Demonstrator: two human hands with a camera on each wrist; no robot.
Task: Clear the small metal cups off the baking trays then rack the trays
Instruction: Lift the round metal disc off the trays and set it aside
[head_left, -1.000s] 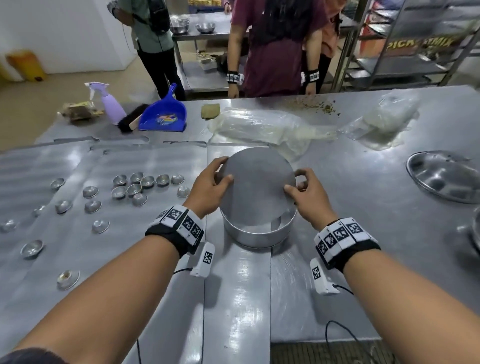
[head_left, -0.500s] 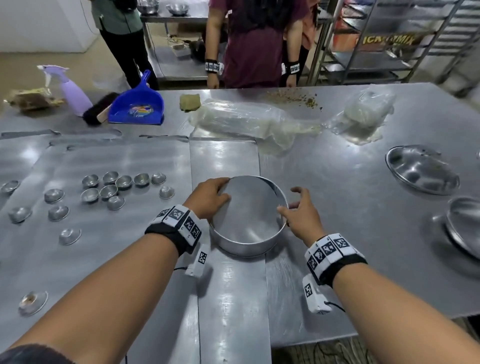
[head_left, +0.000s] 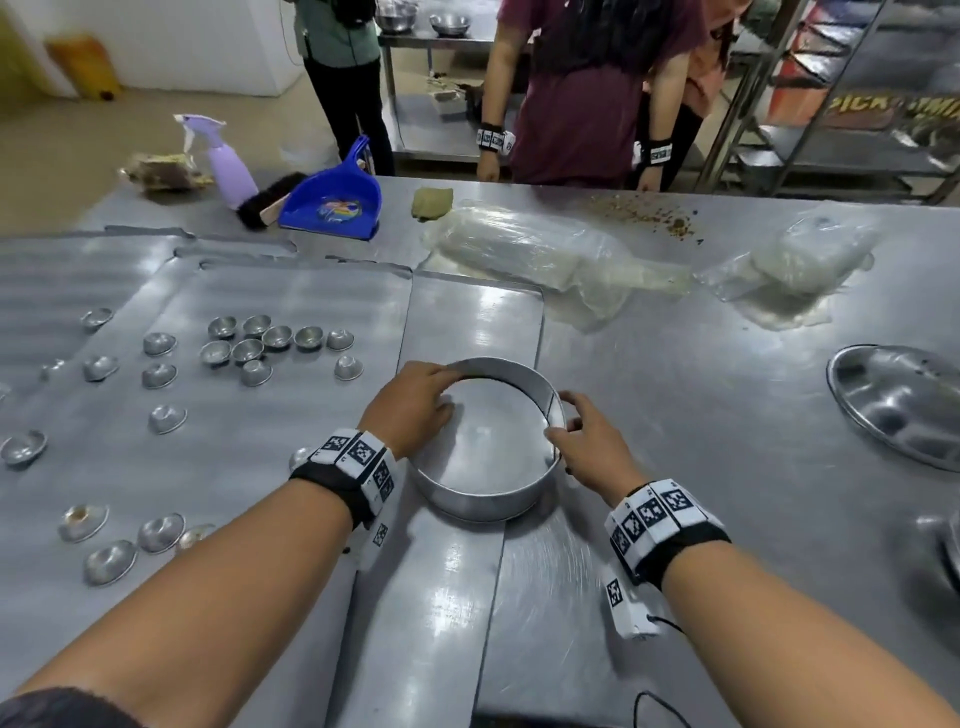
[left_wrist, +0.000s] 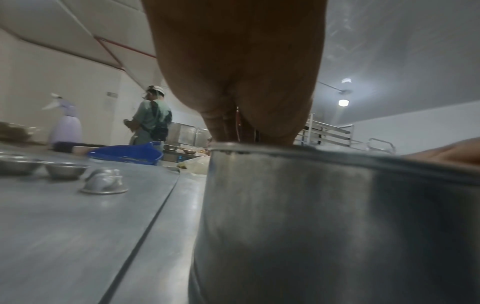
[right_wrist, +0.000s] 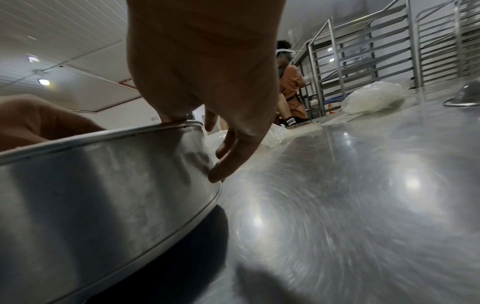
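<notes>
A round, straight-walled metal pan (head_left: 483, 447) lies mouth up on the steel table in front of me. My left hand (head_left: 410, 405) grips its left rim with the fingers curled over the edge (left_wrist: 221, 127). My right hand (head_left: 587, 447) pinches the right rim, thumb on top and fingers (right_wrist: 233, 152) down the outer wall. In the right wrist view that side of the pan (right_wrist: 103, 185) looks slightly raised, with shadow under it. Several small metal cups (head_left: 249, 348) lie scattered on the flat baking tray (head_left: 234, 467) to the left; one cup (left_wrist: 103, 183) is upside down.
Across the table lie a blue dustpan (head_left: 332, 202), a purple spray bottle (head_left: 228, 166), plastic-wrapped dough (head_left: 535, 254) and a plastic bag (head_left: 800, 260). A wide metal lid (head_left: 904, 400) sits at the right. People stand at the far edge; tray racks (right_wrist: 363, 51) stand behind right.
The pan was tipped up with its inside facing me; both hands have brought it down flat, mouth up, on the table.
</notes>
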